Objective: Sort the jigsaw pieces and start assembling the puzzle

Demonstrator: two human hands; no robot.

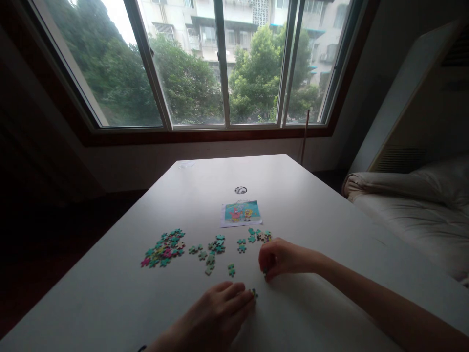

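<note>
My left hand (223,310) lies low over the table, its fingers together, with a small green jigsaw piece (254,295) at the fingertips. Just beyond it, my right hand (280,258) pinches another jigsaw piece (265,272) close to the tabletop; the fingers cover most of that piece. A dense pile of mixed green, yellow and pink pieces (164,248) lies to the left. Looser green pieces (216,244) are spread in the middle, with a joined-looking pair (231,270) nearer my left hand. More pieces (252,234) sit behind my right hand.
A printed cartoon picture (242,213) lies beyond the pieces, and a round dark-rimmed mark (241,190) is farther back on the white table (124,288). A pale sofa (406,205) stands at the right. A wide window (223,63) fills the far wall.
</note>
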